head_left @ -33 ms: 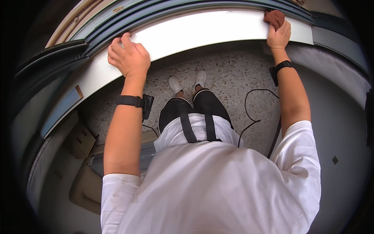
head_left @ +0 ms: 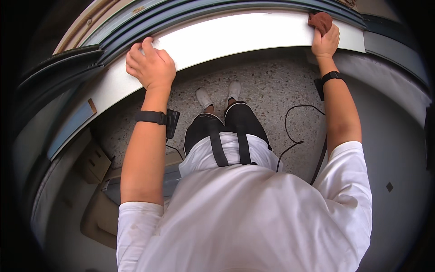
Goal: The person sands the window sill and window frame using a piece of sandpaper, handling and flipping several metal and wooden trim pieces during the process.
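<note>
A long white window sill (head_left: 235, 34) curves across the upper part of the view. My right hand (head_left: 325, 44) grips a bunched reddish-brown cloth (head_left: 320, 21) at the sill's right part, against the window track. Part of the cloth is hidden by the fingers. At the left part of the sill is my left hand (head_left: 152, 68), its fingers bent and somewhat apart, with nothing seen in them. Its fingertips reach the dark blue-grey window track (head_left: 199, 18) along the sill's far side.
A dark window frame (head_left: 59, 68) stands at the left. Below the sill is a speckled floor (head_left: 267, 81) with a thin black cable (head_left: 286, 122). Cardboard boxes (head_left: 93, 163) sit at lower left. A grey panel (head_left: 389, 149) is on the right.
</note>
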`<action>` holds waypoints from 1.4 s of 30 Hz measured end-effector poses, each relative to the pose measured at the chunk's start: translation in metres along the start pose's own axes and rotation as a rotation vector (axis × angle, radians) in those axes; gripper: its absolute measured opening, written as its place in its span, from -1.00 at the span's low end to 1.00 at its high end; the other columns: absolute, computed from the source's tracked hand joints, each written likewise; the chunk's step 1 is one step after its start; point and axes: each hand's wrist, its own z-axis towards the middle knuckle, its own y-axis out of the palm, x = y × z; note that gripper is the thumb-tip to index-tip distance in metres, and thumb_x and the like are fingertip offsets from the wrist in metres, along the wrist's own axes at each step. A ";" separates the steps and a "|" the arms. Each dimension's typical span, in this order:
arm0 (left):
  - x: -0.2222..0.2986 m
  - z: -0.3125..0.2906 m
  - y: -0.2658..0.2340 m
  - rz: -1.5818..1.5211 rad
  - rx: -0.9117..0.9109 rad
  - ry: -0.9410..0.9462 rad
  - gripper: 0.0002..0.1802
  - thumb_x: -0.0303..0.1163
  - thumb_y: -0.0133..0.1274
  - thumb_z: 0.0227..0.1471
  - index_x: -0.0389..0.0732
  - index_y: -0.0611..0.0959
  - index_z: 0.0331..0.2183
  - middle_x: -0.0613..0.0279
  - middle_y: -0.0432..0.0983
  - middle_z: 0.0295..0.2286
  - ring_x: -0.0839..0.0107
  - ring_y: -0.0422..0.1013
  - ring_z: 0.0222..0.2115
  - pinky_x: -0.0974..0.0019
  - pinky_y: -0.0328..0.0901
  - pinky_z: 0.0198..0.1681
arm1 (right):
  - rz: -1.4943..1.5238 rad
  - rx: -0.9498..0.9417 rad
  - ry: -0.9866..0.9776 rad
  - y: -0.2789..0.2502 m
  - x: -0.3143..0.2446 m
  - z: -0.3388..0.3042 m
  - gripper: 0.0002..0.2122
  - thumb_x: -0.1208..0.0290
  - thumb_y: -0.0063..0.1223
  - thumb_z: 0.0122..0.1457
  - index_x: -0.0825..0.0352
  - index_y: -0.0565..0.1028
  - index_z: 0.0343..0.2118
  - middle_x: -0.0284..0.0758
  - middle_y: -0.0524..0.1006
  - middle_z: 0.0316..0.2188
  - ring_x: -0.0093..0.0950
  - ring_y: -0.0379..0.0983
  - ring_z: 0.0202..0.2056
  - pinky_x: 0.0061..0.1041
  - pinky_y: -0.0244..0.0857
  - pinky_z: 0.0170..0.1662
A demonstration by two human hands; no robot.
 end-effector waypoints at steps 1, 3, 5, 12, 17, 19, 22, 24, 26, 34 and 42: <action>0.001 0.000 0.000 -0.002 -0.001 -0.003 -0.60 -0.39 -0.01 0.02 -0.08 0.50 -0.04 0.05 0.22 -0.02 0.01 0.10 0.07 -0.14 -0.07 0.17 | 0.005 0.001 -0.001 0.001 0.000 -0.001 -0.57 0.13 0.10 0.11 0.28 0.41 -0.03 -0.19 0.42 -0.09 -0.10 0.34 -0.04 -0.16 0.19 0.06; 0.005 0.000 0.000 -0.007 0.002 -0.001 -0.60 -0.40 -0.01 0.02 -0.08 0.50 -0.04 0.05 0.22 -0.01 0.00 0.09 0.08 -0.14 -0.07 0.18 | 0.014 0.009 0.003 -0.002 0.000 -0.001 -0.57 0.12 0.10 0.10 0.28 0.42 -0.03 -0.20 0.42 -0.09 -0.10 0.35 -0.04 -0.16 0.19 0.06; 0.000 -0.005 0.001 0.047 -0.016 -0.025 -0.60 -0.41 -0.03 0.07 -0.06 0.51 0.00 0.05 0.23 0.01 0.02 0.08 0.11 -0.11 -0.08 0.19 | 0.031 0.007 0.003 -0.003 -0.005 -0.001 -0.57 0.13 0.11 0.10 0.27 0.42 -0.03 -0.21 0.43 -0.10 -0.12 0.35 -0.04 -0.17 0.19 0.05; 0.002 -0.002 -0.002 0.040 -0.049 -0.033 -0.60 -0.43 -0.02 0.06 -0.11 0.49 -0.01 -0.01 0.20 0.02 -0.03 0.09 0.08 -0.11 -0.07 0.19 | 0.071 0.049 -0.008 -0.006 -0.010 -0.001 -0.58 0.16 0.14 0.04 0.29 0.44 -0.07 -0.24 0.44 -0.10 -0.16 0.37 -0.07 -0.22 0.20 0.02; 0.003 0.000 -0.003 0.054 -0.030 -0.049 -0.61 -0.42 -0.07 0.08 -0.11 0.51 -0.02 -0.01 0.23 -0.01 -0.02 0.15 0.05 -0.08 0.01 0.16 | 0.132 0.057 -0.018 -0.009 -0.012 0.001 -0.57 0.21 0.19 -0.07 0.31 0.46 -0.13 -0.24 0.44 -0.12 -0.17 0.38 -0.09 -0.20 0.21 0.02; 0.002 0.002 -0.002 0.060 -0.014 -0.044 -0.61 -0.41 -0.09 0.09 -0.11 0.51 -0.01 -0.03 0.26 -0.03 -0.03 0.18 0.02 -0.08 0.06 0.13 | 0.163 0.032 -0.011 -0.014 -0.014 0.002 -0.54 0.21 0.24 -0.12 0.32 0.46 -0.14 -0.24 0.43 -0.12 -0.18 0.37 -0.07 -0.20 0.19 0.04; 0.004 0.002 -0.004 0.111 -0.018 -0.037 -0.62 -0.42 -0.12 0.14 -0.16 0.49 0.01 -0.03 0.29 -0.03 -0.02 0.20 0.04 -0.07 0.09 0.12 | 0.194 -0.004 0.036 -0.017 -0.015 0.003 -0.53 0.23 0.26 -0.09 0.34 0.44 -0.11 -0.24 0.42 -0.11 -0.17 0.36 -0.05 -0.19 0.15 0.08; 0.008 0.000 -0.004 0.118 -0.014 -0.061 -0.64 -0.43 -0.13 0.19 -0.15 0.45 0.04 -0.02 0.28 0.01 -0.01 0.20 0.09 -0.07 0.08 0.15 | 0.353 -0.070 0.119 -0.028 -0.014 0.008 -0.56 0.29 0.22 0.00 0.36 0.41 -0.07 -0.20 0.42 -0.14 -0.13 0.34 -0.05 -0.15 0.12 0.11; 0.017 -0.003 -0.002 0.126 -0.023 -0.175 -0.61 -0.40 -0.13 0.21 -0.19 0.42 0.07 -0.07 0.27 0.06 -0.06 0.22 0.11 -0.09 0.10 0.15 | 0.808 -0.096 0.469 -0.047 -0.005 0.016 -0.60 0.30 0.10 0.20 0.40 0.36 0.04 -0.17 0.46 -0.05 -0.19 0.37 0.03 -0.25 0.14 0.17; 0.055 -0.018 0.004 0.066 -0.307 -0.405 -0.30 -0.05 -0.32 0.32 -0.21 0.06 0.34 -0.34 -0.23 0.32 -0.25 -0.33 0.36 -0.28 -0.35 0.34 | 0.654 0.088 0.497 -0.086 0.115 0.082 -0.68 0.38 -0.03 0.31 0.34 0.44 0.09 -0.25 0.54 0.00 -0.38 0.47 0.01 -0.43 0.27 0.10; 0.035 -0.010 0.000 0.044 -0.521 -0.426 -0.22 0.06 -0.33 0.32 -0.20 -0.05 0.35 -0.30 -0.41 0.34 -0.23 -0.47 0.36 -0.29 -0.43 0.33 | 0.131 -0.060 0.129 -0.001 0.109 0.084 -0.56 0.18 0.03 0.22 0.34 0.47 0.09 -0.19 0.41 0.16 -0.11 0.11 0.28 0.05 -0.24 0.36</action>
